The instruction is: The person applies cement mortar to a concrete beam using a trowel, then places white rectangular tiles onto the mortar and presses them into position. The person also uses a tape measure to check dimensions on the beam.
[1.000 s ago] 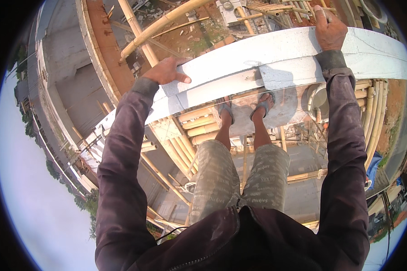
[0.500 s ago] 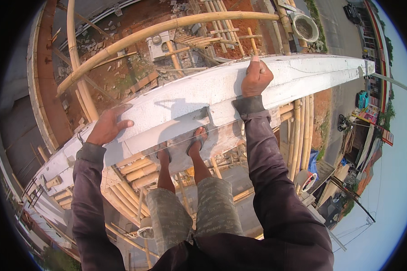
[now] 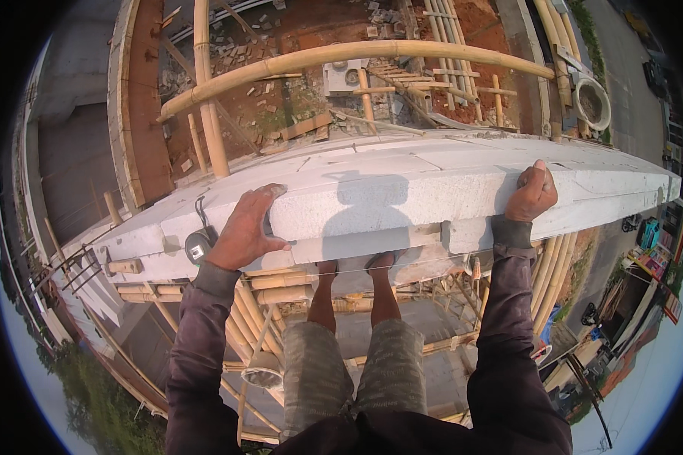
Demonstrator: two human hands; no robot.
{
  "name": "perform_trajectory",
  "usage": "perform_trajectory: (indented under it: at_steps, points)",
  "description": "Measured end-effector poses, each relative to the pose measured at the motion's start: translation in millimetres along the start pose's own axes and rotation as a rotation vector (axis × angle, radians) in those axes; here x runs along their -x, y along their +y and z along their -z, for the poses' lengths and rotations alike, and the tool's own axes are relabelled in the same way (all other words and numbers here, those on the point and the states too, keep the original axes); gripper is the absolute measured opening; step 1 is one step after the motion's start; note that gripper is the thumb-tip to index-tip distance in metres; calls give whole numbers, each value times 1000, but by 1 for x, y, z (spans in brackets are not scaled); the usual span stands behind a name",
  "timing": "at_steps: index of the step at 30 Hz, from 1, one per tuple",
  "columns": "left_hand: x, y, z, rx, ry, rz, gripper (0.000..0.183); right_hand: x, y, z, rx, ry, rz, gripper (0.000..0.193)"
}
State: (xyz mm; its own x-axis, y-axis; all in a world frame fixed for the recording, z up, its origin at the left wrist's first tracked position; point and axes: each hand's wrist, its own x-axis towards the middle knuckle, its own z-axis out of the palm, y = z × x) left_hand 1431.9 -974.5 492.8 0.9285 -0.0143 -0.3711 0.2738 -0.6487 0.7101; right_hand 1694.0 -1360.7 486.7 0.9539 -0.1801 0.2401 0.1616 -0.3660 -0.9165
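Observation:
In front of me runs a wall of white lightweight blocks (image 3: 463, 199), its top strewn with fine joints and seams. My left hand (image 3: 249, 227) rests at the left end of a long block (image 3: 341, 216), thumb apart from the fingers. A tape measure (image 3: 199, 244) with a dark strap lies on the wall beside that wrist. Farther right, my right hand (image 3: 531, 196) is closed in a fist against the wall's top edge, its thumb upward. Whatever that fist may hold is hidden. A thin string crosses just below the blocks' near face.
Bamboo scaffold poles (image 3: 357, 61) cross beyond the wall, and more (image 3: 281, 292) lie beneath my feet. A round bucket (image 3: 592, 104) hangs at the far right. Rubble and red soil lie far below. A small wooden block (image 3: 125, 266) sits on the wall's left end.
The view has swung, shifting the wall rightward and levelling it. My left hand's fingers have drawn up from lying along the block. The tape measure now shows; my right hand stays fisted.

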Motion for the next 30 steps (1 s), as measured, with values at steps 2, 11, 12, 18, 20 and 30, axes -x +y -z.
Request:
perform_trajectory:
  at_steps: [2, 11, 12, 18, 20, 30]
  points:
    - [-1, -1, 0, 30, 25, -23, 91, 0, 1, 2, 13, -9, -16, 43]
    - [-2, -4, -3, 22, 31, -9, 88, -1, 4, 1, 18, -25, -50, 43]
    - [-3, -2, -2, 14, 8, 30, 88, -1, 3, 2, 18, -24, -49, 43]
    - [-19, 42, 6, -165, -51, 60, 92, 0, 3, 0, 86, -14, 17, 44]
    - [-31, 73, -8, -319, -8, -24, 94, 1, 2, 0, 69, -14, 2, 44]
    - [-153, 177, -92, -93, -126, -209, 80, 0, 0, -2, 16, -28, -2, 45]
